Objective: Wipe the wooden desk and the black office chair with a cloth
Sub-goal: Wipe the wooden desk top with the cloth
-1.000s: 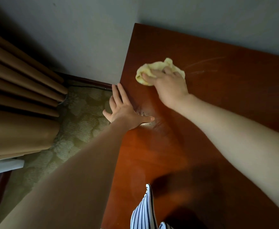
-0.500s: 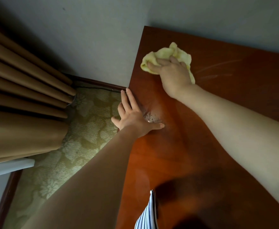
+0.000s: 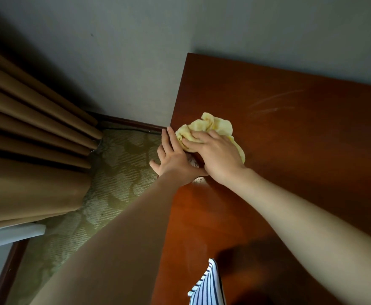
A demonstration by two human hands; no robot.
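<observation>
The reddish-brown wooden desk (image 3: 301, 150) fills the right side of the head view, its left edge running down the middle. A crumpled yellow cloth (image 3: 211, 126) lies near that left edge. My right hand (image 3: 215, 155) presses down on the cloth and grips it. My left hand (image 3: 172, 157) lies flat with fingers spread on the desk's left edge, touching the cloth and partly under my right hand. The black office chair is not in view.
A grey wall (image 3: 136, 51) stands behind the desk. Brown curtains (image 3: 26, 139) hang at the left over a patterned green carpet (image 3: 114, 183). Faint streaks (image 3: 272, 104) mark the desk top. A striped garment (image 3: 208, 287) shows at the bottom.
My right hand has drawn the cloth back from the desk's far corner toward me, ending beside my left hand. The left hand has stayed on the edge.
</observation>
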